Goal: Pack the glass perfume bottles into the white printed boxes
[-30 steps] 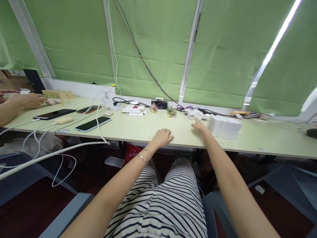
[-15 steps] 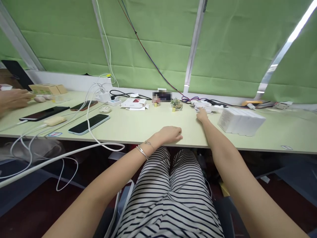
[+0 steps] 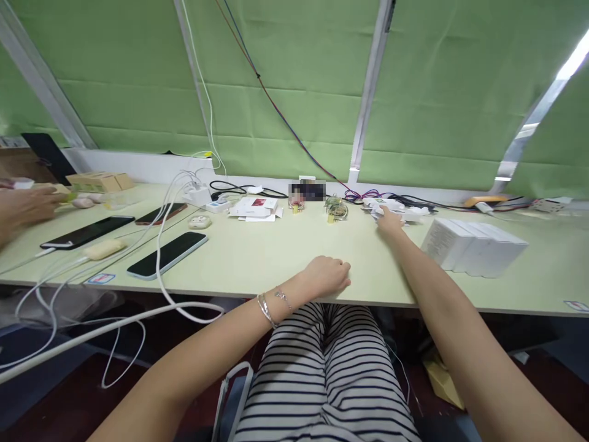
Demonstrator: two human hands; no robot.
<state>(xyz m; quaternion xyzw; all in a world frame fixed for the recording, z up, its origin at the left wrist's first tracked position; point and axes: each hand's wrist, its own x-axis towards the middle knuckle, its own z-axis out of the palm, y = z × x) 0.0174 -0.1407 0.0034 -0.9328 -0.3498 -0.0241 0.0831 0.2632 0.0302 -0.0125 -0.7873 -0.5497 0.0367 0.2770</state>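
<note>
My left hand (image 3: 326, 276) rests near the front edge of the table with its fingers curled in, and nothing shows in it. Farther off, my right hand (image 3: 390, 223) reaches to a pile of small white packets (image 3: 384, 202) at the back. Its fingertips touch the pile, partly hidden, and I cannot tell whether they grip anything. Just left of that pile lies a coiled bundle with a yellow tag (image 3: 337, 210). A second tagged bundle (image 3: 297, 203) sits beside it. A row of white boxes (image 3: 476, 248) stands to the right of my right forearm.
Flat white cartons (image 3: 256, 209) lie back left. A phone (image 3: 168, 255), a black phone (image 3: 87, 232), an earbud case (image 3: 199, 221) and white charging cables (image 3: 161, 245) cover the left side. Another person's hand (image 3: 27, 209) is at the far left. Dark cables run along the back.
The whole view has tilted up and shifted slightly, so the table sits lower. My right hand stays at the white packets, and my left hand stays curled by the front edge.
</note>
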